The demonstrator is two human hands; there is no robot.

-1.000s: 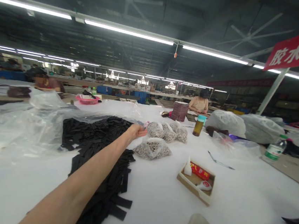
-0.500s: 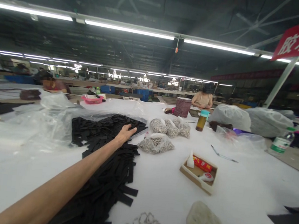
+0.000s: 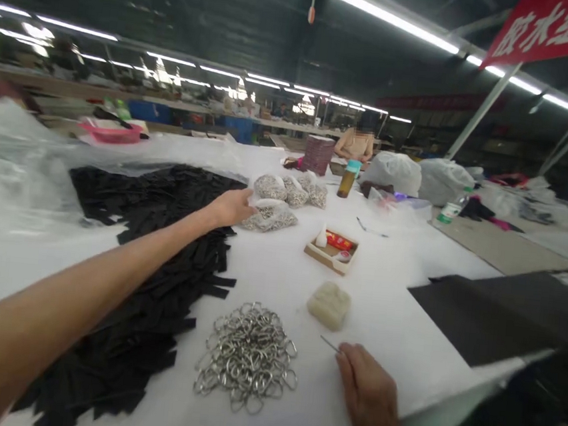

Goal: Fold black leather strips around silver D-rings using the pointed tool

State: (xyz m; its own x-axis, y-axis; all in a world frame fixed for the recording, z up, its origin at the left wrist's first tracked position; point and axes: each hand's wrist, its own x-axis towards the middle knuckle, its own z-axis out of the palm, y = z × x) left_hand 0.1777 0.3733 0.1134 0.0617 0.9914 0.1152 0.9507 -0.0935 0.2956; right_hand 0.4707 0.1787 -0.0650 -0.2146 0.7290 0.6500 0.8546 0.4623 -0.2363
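Bag of rings (image 3: 269, 216) — left hand (image 3: 232, 206) at its near edge, right hand (image 3: 369, 395) on the table (image 3: 396, 297) touching a thin needle (image 3: 329, 343) — either grip, closed or not, I cannot tell.

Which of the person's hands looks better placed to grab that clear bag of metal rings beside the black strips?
Left, probably. The left hand is stretched out and touches the bag of rings at its edge. The right hand lies far back, close to the person.
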